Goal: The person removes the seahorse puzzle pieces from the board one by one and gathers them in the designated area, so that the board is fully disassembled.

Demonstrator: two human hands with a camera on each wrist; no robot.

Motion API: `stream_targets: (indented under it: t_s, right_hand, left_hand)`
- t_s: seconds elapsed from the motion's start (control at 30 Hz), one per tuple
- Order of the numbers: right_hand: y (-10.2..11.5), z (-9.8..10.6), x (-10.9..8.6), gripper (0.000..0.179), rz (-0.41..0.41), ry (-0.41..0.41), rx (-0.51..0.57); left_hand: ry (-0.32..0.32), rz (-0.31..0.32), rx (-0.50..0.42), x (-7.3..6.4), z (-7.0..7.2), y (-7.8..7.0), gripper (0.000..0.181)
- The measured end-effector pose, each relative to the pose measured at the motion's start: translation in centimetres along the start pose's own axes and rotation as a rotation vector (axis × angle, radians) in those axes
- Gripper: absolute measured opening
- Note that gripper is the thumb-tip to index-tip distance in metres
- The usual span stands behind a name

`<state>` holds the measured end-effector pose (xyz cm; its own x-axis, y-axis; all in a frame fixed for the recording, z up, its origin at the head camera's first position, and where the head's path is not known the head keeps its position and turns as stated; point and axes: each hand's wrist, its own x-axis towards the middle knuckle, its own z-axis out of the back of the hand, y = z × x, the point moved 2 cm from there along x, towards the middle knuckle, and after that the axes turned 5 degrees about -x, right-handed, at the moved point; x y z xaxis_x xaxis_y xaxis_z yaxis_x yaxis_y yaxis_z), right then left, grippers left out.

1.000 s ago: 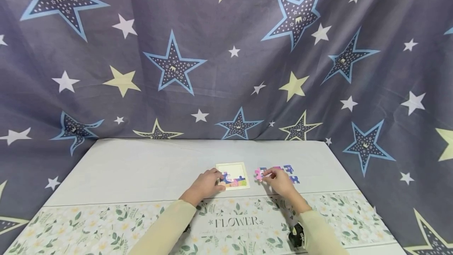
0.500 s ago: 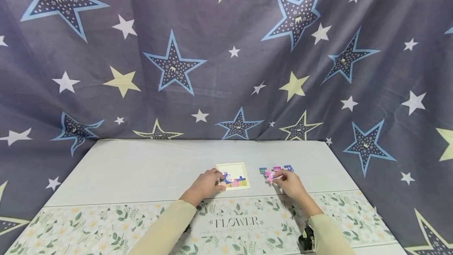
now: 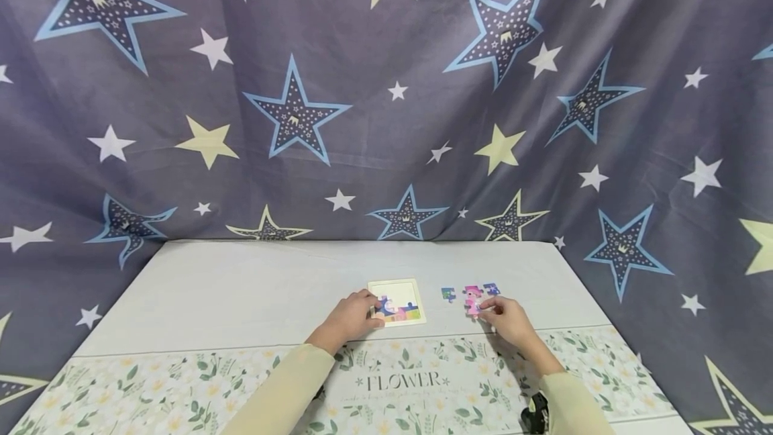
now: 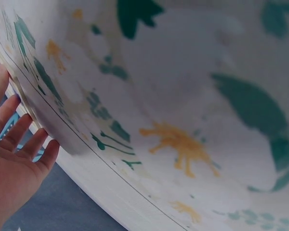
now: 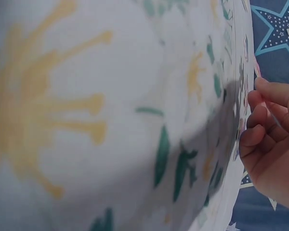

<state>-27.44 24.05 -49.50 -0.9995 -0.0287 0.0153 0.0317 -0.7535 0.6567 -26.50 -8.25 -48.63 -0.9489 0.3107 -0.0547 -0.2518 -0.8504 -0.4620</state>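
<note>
My left hand [image 3: 349,317] rests at the left side of a cream puzzle tray [image 3: 421,301]. In the left wrist view, that hand's relaxed fingers [image 4: 26,132] touch the tray's edge. Joined pieces [image 3: 401,313] in blue, pink, yellow and green cover the tray's lower part; its upper part shows bare. My right hand [image 3: 510,321] pinches a pink puzzle piece [image 3: 472,307] between thumb and forefinger, right below another pink piece [image 3: 472,292] on the table. The right wrist view shows the right hand's [image 5: 274,139] other fingers curled, the piece mostly hidden.
A blue-green puzzle piece [image 3: 447,295] lies between the tray and the pink pieces. Another blue piece [image 3: 492,288] lies to their right. The white tablecloth [image 3: 253,287] has a floral band [image 3: 181,381] nearest me. A star-patterned curtain [image 3: 362,86] hangs behind and beside the table.
My right hand has moved right with the pink piece, from beside the blue-green piece to just below the other pink piece. The left hand and the tray have stayed in place.
</note>
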Motion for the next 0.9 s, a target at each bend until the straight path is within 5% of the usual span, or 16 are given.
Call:
stream_targets:
  t_s: [0.9]
  right_hand:
    - [-1.2,0.0,0.1,0.015,-0.038,0.005,-0.008]
  left_hand:
    - [-0.004,0.021,-0.002,0.1,-0.3,0.3,0.044]
